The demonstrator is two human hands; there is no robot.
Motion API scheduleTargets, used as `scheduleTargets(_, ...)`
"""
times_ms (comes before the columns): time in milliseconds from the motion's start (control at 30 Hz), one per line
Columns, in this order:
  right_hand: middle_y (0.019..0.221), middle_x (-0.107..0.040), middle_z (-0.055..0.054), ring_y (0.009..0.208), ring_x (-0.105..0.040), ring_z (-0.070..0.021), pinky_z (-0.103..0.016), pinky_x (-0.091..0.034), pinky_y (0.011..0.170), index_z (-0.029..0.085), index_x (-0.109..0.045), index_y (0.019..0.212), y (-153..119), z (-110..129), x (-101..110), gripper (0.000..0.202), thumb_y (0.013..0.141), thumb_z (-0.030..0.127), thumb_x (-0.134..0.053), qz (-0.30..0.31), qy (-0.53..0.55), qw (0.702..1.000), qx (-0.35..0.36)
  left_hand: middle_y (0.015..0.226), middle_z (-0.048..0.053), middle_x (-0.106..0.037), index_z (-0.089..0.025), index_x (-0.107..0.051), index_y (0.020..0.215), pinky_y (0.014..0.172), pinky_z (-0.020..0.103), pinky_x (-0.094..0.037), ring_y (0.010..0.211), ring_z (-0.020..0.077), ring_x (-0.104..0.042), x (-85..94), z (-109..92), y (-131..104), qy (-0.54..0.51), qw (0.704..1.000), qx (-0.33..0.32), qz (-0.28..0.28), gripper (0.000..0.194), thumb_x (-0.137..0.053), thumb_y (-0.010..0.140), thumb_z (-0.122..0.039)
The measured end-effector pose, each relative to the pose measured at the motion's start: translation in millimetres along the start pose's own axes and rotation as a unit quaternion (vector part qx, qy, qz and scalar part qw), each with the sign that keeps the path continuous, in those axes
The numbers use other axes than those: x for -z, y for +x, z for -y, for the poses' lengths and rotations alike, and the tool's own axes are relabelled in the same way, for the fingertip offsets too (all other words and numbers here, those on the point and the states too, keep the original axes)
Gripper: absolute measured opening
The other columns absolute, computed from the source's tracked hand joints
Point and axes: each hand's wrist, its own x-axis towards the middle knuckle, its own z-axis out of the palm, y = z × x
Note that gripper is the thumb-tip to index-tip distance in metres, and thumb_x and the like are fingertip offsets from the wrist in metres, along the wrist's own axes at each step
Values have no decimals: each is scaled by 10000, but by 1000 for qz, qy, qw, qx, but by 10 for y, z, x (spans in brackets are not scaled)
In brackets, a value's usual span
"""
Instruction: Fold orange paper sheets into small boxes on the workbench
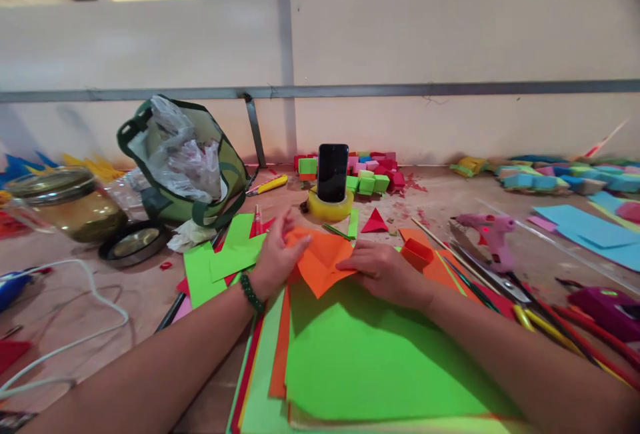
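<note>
Both hands hold a creased piece of orange paper (320,257) above a stack of coloured sheets. My left hand (278,253), with a dark green beaded bracelet (251,293) at the wrist, grips its left edge between thumb and fingers. On the other side, the fingers of my right hand (383,271) are closed on the right edge. A pointed corner of the paper hangs toward me. Beneath lies a bright green sheet (380,367) on top of the stack. A folded orange paper piece (417,254) rests just beyond my right hand.
A phone (333,173) stands in a yellow tape roll (331,206) ahead. On the right are a pink glue gun (487,231) and scissors (500,281). Leftward stand an open green bag (195,161), a glass jar (67,204) and a yellow cutter (273,184). A white cable (95,287) curls nearby.
</note>
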Motion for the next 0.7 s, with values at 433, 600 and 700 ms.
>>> scheduleTargets(433, 735, -622, 9, 649, -518, -121, -210, -367, 547, 144, -716, 838, 63, -196, 227, 346, 645, 427, -765, 186, 213, 918, -278, 710, 14, -665, -108, -706, 814, 593, 221, -423, 622, 133, -534, 20, 56, -18, 196, 926, 63, 318, 268, -650, 706, -347)
scheduleTargets(600, 606, -588, 18, 511, -448, -92, -214, -324, 463, 146, -696, 760, 38, -269, 131, 400, 690, 539, -689, 124, 305, 874, -359, 574, -19, -548, -135, -632, 659, 486, 206, -306, 516, 99, -429, 98, -49, 35, 213, 923, 130, 292, 297, -679, 649, -427)
scheduleTargets(700, 498, -487, 59, 446, -368, -68, -201, -229, 408, 149, -634, 685, 49, -280, 4, 389, 655, 526, -726, 52, 265, 883, -385, 462, -35, -435, -166, -519, 532, 431, 229, -200, 427, 87, -340, 131, -85, 77, 242, 927, 172, 228, 410, -618, 690, -532)
